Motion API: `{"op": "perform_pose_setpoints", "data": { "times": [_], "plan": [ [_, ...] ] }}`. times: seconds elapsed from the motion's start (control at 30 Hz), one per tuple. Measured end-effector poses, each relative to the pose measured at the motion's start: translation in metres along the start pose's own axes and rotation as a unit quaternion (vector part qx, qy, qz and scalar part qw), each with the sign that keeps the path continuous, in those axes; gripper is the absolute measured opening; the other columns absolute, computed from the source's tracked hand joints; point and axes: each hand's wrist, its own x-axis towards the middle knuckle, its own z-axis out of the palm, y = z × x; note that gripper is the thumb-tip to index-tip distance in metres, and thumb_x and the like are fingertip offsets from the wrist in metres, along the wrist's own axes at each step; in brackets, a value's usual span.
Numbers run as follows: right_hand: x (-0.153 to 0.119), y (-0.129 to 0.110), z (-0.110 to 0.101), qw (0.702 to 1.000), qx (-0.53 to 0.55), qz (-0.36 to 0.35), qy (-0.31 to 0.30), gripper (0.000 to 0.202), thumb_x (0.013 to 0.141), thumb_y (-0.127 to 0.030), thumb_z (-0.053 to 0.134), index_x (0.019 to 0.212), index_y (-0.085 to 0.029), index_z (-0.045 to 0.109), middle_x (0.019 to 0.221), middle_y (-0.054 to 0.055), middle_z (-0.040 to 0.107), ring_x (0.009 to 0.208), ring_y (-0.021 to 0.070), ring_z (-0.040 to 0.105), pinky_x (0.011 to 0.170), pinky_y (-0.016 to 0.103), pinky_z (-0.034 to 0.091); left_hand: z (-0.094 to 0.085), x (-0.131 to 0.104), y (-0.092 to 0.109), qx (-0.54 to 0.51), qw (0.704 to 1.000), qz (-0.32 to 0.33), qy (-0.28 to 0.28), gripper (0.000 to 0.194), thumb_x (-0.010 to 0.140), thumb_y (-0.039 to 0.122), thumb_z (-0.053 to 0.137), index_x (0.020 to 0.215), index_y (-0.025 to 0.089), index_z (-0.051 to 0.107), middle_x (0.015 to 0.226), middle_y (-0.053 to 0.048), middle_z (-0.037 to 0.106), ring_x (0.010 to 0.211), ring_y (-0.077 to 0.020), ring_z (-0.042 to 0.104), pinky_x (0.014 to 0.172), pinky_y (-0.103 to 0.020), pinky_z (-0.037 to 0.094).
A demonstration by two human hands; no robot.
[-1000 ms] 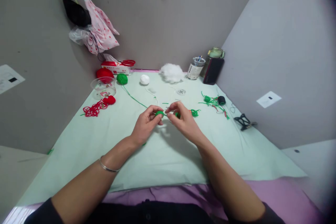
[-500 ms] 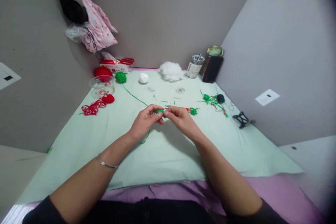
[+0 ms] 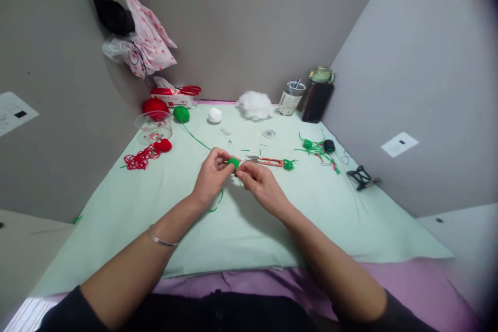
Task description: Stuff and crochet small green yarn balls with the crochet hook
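A small green yarn piece [image 3: 233, 162] sits in the fingers of my left hand [image 3: 210, 175], its rounded top showing above the thumb. My right hand [image 3: 260, 181] is closed in a pinch at the right edge of that piece; whatever its fingertips hold is too small to make out. Just beyond my right hand lie orange-handled thread snips [image 3: 268, 161], with a small green yarn tangle [image 3: 288, 164] at their end. A green strand runs from my left hand's area to a green yarn ball [image 3: 181, 114]. Further back sits a white yarn ball [image 3: 215, 115].
At the left are a clear plastic tub [image 3: 154, 127], a red yarn tangle [image 3: 140, 157] and a tissue box [image 3: 173, 97] with red scissors [image 3: 190, 90]. Fluffy stuffing [image 3: 255, 105], a pen tin [image 3: 290, 99] and a phone [image 3: 318, 102] stand behind. Green scraps [image 3: 311, 146] and a black stand [image 3: 362, 178] lie right.
My right hand has shifted slightly left and down, its fingers lower against the green piece. The thread snips now show more fully. The whole view has shifted a little.
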Motion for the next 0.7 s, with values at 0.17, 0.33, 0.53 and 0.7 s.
{"op": "perform_pose_setpoints", "data": {
  "times": [0.17, 0.33, 0.53, 0.7],
  "plan": [
    [-0.005, 0.009, -0.038, 0.985, -0.121, -0.041, 0.117, 0.025, 0.096, -0.033, 0.057, 0.116, -0.022, 0.067, 0.118, 0.009, 0.072, 0.088, 0.0192, 0.066, 0.076, 0.032, 0.049, -0.013, 0.007, 0.004, -0.024, 0.999, 0.024, 0.037, 0.033, 0.077, 0.030, 0.078, 0.094, 0.022, 0.052, 0.094, 0.000, 0.069, 0.087, -0.0170, 0.071, 0.088, -0.036, 0.054],
    [-0.032, 0.017, -0.062, 0.919, -0.391, 0.035, 0.041, 0.021, 0.097, -0.026, 0.058, 0.116, -0.025, 0.066, 0.108, 0.007, 0.074, 0.082, 0.0212, 0.068, 0.071, 0.033, 0.044, -0.017, 0.006, 0.009, -0.007, 0.999, 0.034, 0.037, 0.026, 0.082, 0.029, 0.077, 0.104, 0.021, 0.066, 0.090, 0.001, 0.066, 0.081, -0.0140, 0.063, 0.085, -0.030, 0.050],
    [-0.053, 0.018, -0.050, 0.883, -0.462, 0.078, -0.033, 0.016, 0.099, -0.023, 0.056, 0.110, -0.022, 0.068, 0.108, 0.009, 0.070, 0.089, 0.0238, 0.070, 0.068, 0.032, 0.044, -0.004, -0.007, 0.013, -0.001, 1.000, 0.008, -0.027, 0.027, 0.083, 0.029, 0.077, 0.109, 0.022, 0.073, 0.097, -0.002, 0.070, 0.083, -0.0149, 0.063, 0.082, -0.029, 0.050],
    [-0.049, 0.007, -0.044, 0.979, -0.197, 0.000, 0.043, 0.025, 0.099, -0.032, 0.059, 0.122, -0.024, 0.063, 0.112, 0.008, 0.072, 0.091, 0.0201, 0.068, 0.080, 0.034, 0.053, 0.002, -0.014, 0.015, -0.001, 0.998, -0.006, -0.063, 0.026, 0.084, 0.031, 0.078, 0.108, 0.022, 0.075, 0.094, -0.004, 0.071, 0.085, -0.0169, 0.065, 0.079, -0.029, 0.052]
  ]
}}
